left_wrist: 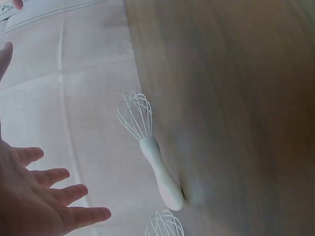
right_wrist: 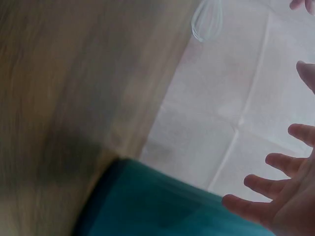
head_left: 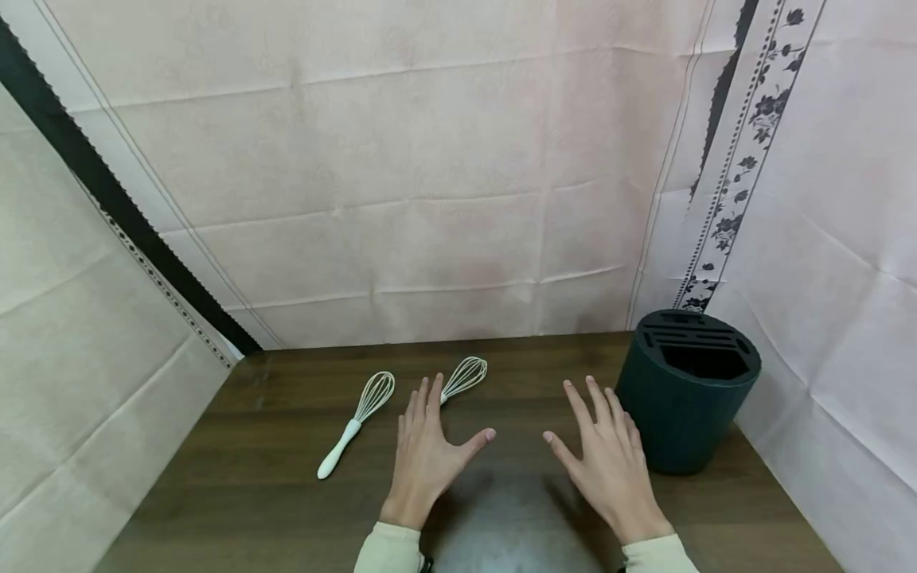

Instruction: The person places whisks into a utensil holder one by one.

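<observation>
Two white whisks lie on the wooden table. The left whisk (head_left: 350,446) slants with its handle toward me; the other whisk (head_left: 466,376) is partly hidden behind my left hand (head_left: 427,458). That hand hovers above the table with fingers spread and thumb out, holding nothing. In the left wrist view one whisk (left_wrist: 156,160) shows whole, and the wires of another whisk (left_wrist: 165,225) appear at the bottom edge. My right hand (head_left: 609,458), also spread and holding nothing, is nearest to a dark green utensil holder (head_left: 673,422), whose slotted top has a rectangular opening.
The brown wooden table (head_left: 286,525) meets a hanging pale cloth (head_left: 430,199) at the back. More cloth (head_left: 845,334) hangs along the right, close to the utensil holder, and another cloth (head_left: 93,342) along the left.
</observation>
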